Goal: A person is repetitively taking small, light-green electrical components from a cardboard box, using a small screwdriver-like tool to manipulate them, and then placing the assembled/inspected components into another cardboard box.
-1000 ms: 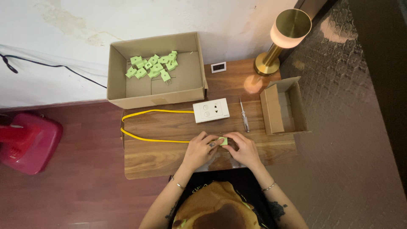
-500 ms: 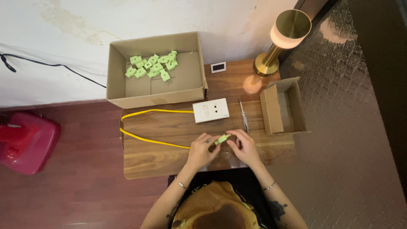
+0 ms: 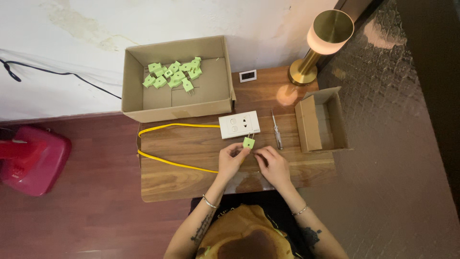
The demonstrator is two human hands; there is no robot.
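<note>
Two hands work at the near edge of the surface (image 3: 182,184). Left to right:

1. Yellow cable (image 3: 177,164): runs along the surface to the left of the left hand, then loops back toward the socket.
2. Left hand (image 3: 231,160): fingers pinched closed on the green plug (image 3: 248,142), held at the fingertips, just beyond and to the right of the hand. The plug's long axis points away from the person; its prongs appear to face the socket, though they are too small to confirm.
3. Socket (image 3: 239,124): white, lying flat directly beyond the plug, just apart from it. The left hand is the nearer of the two.
4. Right hand (image 3: 273,165): rests just beside the left hand. Fingers are curled loosely toward the plug; whether they touch it, or hold anything, cannot be told.
5. Screwdriver (image 3: 276,129): lies beyond the right hand, shaft pointing away from the person, untouched.
6. Small box (image 3: 309,125): open, to the right of both hands.
</note>
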